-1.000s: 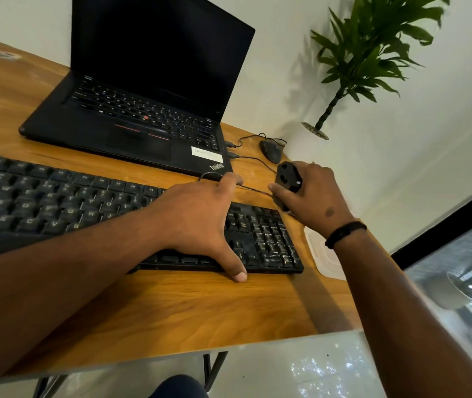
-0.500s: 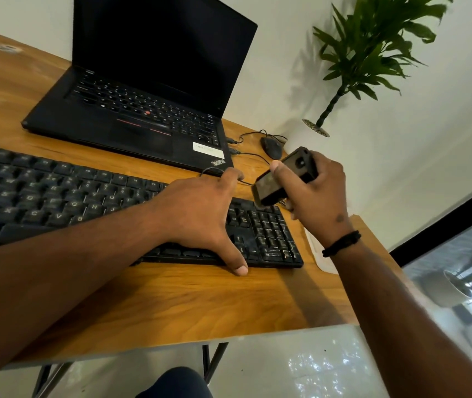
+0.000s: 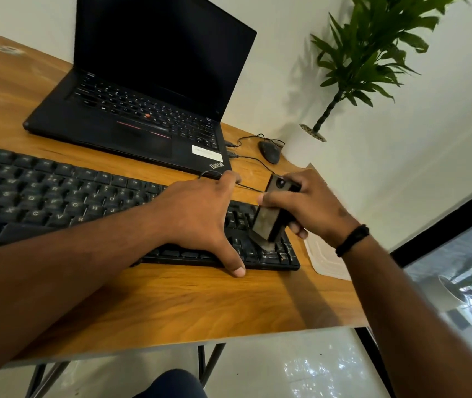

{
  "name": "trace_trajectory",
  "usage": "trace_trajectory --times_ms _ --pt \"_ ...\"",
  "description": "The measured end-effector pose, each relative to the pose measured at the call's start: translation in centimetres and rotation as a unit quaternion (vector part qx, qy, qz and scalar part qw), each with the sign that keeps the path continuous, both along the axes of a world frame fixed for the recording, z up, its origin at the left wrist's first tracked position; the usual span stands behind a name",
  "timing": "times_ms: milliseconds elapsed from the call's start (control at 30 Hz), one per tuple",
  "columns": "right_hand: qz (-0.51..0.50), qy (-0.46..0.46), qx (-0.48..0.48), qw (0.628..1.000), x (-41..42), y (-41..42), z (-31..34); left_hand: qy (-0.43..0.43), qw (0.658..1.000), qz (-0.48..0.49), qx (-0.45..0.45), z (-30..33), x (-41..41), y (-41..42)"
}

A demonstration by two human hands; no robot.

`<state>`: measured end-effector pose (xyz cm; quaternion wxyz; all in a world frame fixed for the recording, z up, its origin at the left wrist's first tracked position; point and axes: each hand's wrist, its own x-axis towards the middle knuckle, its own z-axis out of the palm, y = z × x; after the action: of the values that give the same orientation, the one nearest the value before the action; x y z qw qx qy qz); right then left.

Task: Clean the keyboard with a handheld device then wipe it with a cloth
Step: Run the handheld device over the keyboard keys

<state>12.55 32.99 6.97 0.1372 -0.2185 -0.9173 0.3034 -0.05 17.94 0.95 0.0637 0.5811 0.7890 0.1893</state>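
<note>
keyboard (image 3: pixel 56 196) before laptop (image 3: pixel 131 119), mouse (image 3: pixel 269 150) right of laptop

Laptop (image 3: pixel 148 110), mouse (image 3: pixel 269 151), potted plant (image 3: pixel 370 47)

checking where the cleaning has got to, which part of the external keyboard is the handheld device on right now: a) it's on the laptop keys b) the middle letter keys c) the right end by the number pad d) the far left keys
c: the right hand holds the handheld device with its lower tip on the right end of the keyboard, while the left hand rests on the keys just beside it.
</note>
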Motion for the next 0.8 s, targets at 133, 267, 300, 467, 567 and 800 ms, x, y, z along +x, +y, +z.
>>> trace_trajectory --times_ms 133,267,300,467,567,800 --pt "-0.035 0.078 0.041 0.995 0.0 -0.7 -1.5 0.001 1.000 0.001 0.001 0.1 0.0 0.0" --pt "-0.007 0.012 -0.005 1.000 0.6 -0.1 -0.3 0.001 1.000 0.000 0.001 0.0 0.0 0.1" --pt "-0.013 0.039 0.020 0.999 0.6 -0.1 -0.5 -0.001 1.000 0.000 0.001 0.1 0.0 0.0" --pt "-0.011 0.024 0.063 0.998 0.5 0.2 -1.1 -0.002 1.000 0.002 0.001 0.0 0.1 0.0" --pt "-0.002 0.057 0.078 0.995 0.5 0.3 -1.0 -0.002 1.000 0.003 -0.001 0.1 0.0 0.0" --pt "0.019 0.048 0.048 0.998 0.5 0.1 -0.9 0.002 1.000 0.004 0.001 0.0 -0.1 0.1"
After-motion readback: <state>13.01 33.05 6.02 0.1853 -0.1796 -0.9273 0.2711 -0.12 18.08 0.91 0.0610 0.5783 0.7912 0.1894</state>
